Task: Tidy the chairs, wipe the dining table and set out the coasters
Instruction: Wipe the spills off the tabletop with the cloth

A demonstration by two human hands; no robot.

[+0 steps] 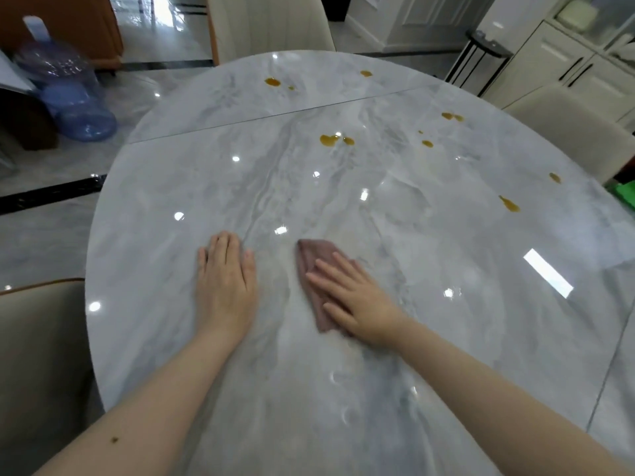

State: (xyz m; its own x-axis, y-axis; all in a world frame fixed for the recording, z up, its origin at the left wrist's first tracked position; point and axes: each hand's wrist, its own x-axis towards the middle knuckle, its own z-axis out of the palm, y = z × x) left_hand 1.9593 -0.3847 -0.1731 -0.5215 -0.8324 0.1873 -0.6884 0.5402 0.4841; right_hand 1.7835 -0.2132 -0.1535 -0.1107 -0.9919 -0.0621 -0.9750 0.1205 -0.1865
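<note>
Head view: a glossy grey marble table [446, 255] with a rounded edge fills most of the frame, and a thin seam crosses its far part. The left hand [225, 283] lies flat on the table, palm down, fingers straight and close together, its grip spread and holding nothing. Just beside it, a little apart, the right hand [357, 300] presses flat on a brownish-pink cloth [314, 266]; the fingers are spread over the cloth, the grip not curled round it, only bearing down. The cloth lies folded on the table near the middle of the near half, its far corner sticking out past the fingertips.

Amber spills [331, 140] dot the far and right parts of the table: 1 near the far edge, 1 pair near the centre, smaller drops to the right, and 2 more toward the right edge. All lie well apart from the cloth.

3 pale chairs show: 1 [268, 22] at the far side, 1 [570, 132] at the right, and 1 [41, 359] at the near left, its seat touching or just under the table's edge. Blue water jugs [75, 97] lie on the shiny floor at the left. White cabinets [563, 56] stand at the far right.
</note>
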